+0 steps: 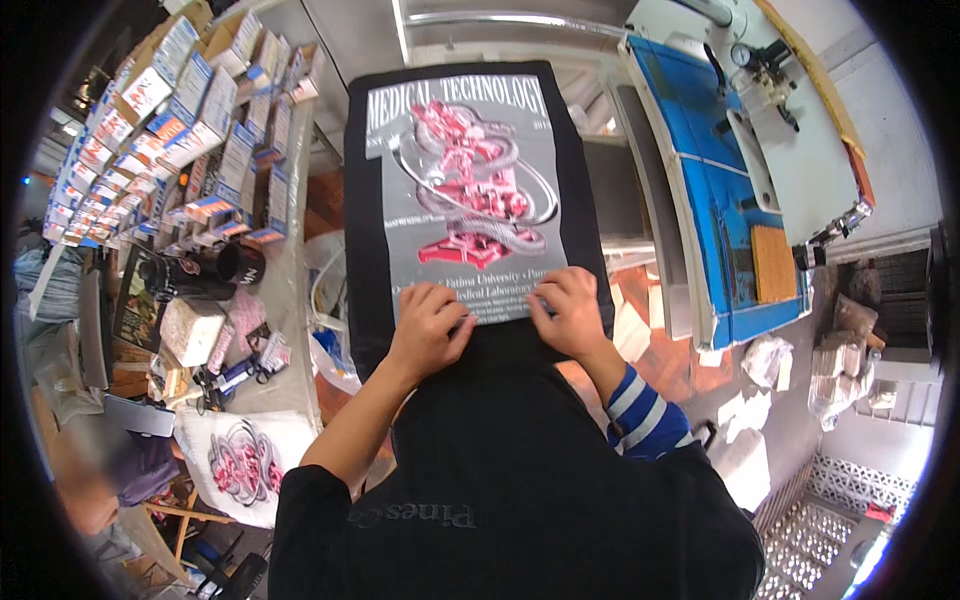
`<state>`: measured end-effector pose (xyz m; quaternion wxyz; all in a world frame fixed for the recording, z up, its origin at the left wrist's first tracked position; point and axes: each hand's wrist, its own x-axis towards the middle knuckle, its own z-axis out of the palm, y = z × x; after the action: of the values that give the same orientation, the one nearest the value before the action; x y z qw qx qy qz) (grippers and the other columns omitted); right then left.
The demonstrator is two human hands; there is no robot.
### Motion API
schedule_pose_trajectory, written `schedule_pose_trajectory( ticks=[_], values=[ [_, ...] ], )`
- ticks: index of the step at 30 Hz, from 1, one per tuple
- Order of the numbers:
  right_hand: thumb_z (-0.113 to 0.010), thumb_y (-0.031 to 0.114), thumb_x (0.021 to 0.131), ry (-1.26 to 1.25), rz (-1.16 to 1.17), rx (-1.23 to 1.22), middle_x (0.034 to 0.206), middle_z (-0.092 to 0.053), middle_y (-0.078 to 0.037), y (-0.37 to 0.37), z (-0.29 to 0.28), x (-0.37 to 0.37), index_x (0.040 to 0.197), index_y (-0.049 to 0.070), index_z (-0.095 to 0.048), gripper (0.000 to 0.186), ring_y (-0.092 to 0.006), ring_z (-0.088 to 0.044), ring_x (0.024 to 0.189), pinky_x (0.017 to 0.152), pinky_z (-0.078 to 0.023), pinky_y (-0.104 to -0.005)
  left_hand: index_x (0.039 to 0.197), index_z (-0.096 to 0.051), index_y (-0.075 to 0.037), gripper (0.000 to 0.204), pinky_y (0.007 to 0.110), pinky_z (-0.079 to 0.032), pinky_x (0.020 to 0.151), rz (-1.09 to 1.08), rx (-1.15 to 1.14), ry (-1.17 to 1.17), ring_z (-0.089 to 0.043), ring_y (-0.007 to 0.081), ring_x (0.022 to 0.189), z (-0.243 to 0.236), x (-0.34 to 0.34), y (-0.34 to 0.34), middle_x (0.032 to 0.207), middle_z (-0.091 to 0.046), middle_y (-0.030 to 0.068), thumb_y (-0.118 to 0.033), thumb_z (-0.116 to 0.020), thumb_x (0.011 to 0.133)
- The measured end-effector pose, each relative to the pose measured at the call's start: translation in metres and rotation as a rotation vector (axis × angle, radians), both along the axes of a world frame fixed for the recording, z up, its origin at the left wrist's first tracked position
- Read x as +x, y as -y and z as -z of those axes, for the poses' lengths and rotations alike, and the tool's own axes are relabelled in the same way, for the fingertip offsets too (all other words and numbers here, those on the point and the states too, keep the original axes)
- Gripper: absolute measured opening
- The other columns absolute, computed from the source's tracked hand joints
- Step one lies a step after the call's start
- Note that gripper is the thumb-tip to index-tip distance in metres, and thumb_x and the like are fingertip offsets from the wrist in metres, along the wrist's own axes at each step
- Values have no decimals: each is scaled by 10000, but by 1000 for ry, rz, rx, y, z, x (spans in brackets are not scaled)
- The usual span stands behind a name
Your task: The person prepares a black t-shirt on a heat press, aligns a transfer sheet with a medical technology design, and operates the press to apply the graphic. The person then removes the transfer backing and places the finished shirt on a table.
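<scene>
A black garment lies spread on a flat surface in front of me. On it is a grey printed sheet bearing a pink and silver design with white lettering. My left hand is at the sheet's near left corner, its fingers curled down and the thumb close by. At the near right corner my right hand has its fingers bent in the same way. Both hands look closed on the sheet's near edge, though the fingertips are partly hidden. A blue and white striped sleeve covers part of my right forearm.
On the left, a table carries stacked cardboard boxes and black mugs. A white sheet with a similar pink design hangs near its front. At right stands a blue-topped machine with a pressure gauge. Another person is at far left.
</scene>
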<state>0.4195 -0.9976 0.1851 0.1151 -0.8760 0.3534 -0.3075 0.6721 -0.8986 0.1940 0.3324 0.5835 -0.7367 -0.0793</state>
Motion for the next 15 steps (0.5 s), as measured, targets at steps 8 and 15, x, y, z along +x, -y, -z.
schedule_pose_trajectory(
  ticks=[8, 15],
  values=[
    [-791, 142, 802, 3, 64, 24, 1241, -652, -156, 27, 8, -29, 1102, 44, -715, 325, -395, -574, 1214, 1061, -453, -514, 1073, -723, -39, 274, 521, -416, 1119, -158, -73, -12, -596, 369, 1217, 19, 75, 3, 1204, -677, 134, -126, -763, 817],
    [-807, 160, 783, -30, 52, 46, 1265, -642, -145, 26, 8, -27, 1114, 57, -714, 360, -394, -560, 1246, 1093, -430, -539, 1034, -744, -54, 284, 534, -404, 1143, -173, -58, -11, -583, 368, 1261, 26, 75, 1, 1237, -678, 122, -140, -815, 773]
  ],
)
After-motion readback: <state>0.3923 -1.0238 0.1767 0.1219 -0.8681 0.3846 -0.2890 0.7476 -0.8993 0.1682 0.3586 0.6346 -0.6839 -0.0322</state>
